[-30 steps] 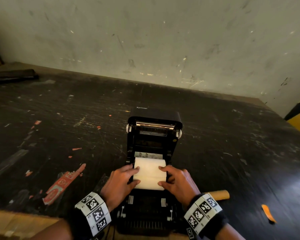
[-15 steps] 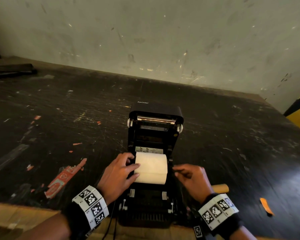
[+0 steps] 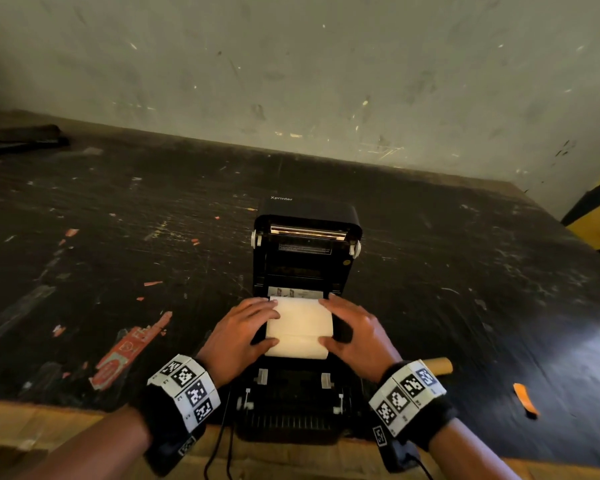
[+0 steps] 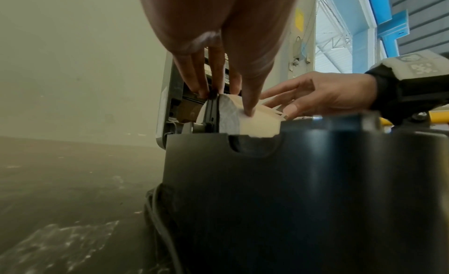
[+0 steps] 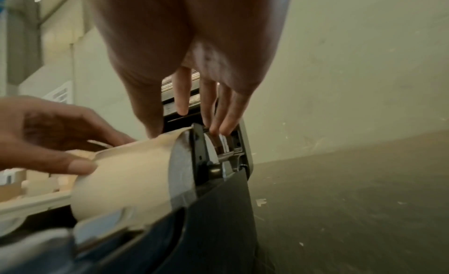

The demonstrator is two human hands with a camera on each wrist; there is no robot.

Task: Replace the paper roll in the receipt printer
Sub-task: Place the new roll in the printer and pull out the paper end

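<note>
The black receipt printer (image 3: 305, 403) stands at the table's near edge with its lid (image 3: 307, 216) raised. A cream paper roll (image 3: 298, 327) lies across its bay between two black side guides (image 5: 198, 153). My left hand (image 3: 272, 325) grips the roll's left end, thumb on the front and fingers over the back. At the roll's right end my right hand (image 3: 323, 320) rests with its thumb on the loose paper edge, and its straight fingers reach down outside the right guide. The roll (image 4: 257, 122) rises above the printer wall (image 4: 291, 182).
A bare cardboard core (image 3: 437, 365) lies on the table right of the printer, with an orange scrap (image 3: 525, 400) further right. A red wrapper (image 3: 129, 351) lies to the left. A black cable (image 3: 222, 441) hangs over the front edge. The wall is close behind.
My right hand left the roll half a second ago and has come back to its right end. The left hand has stayed on the roll.
</note>
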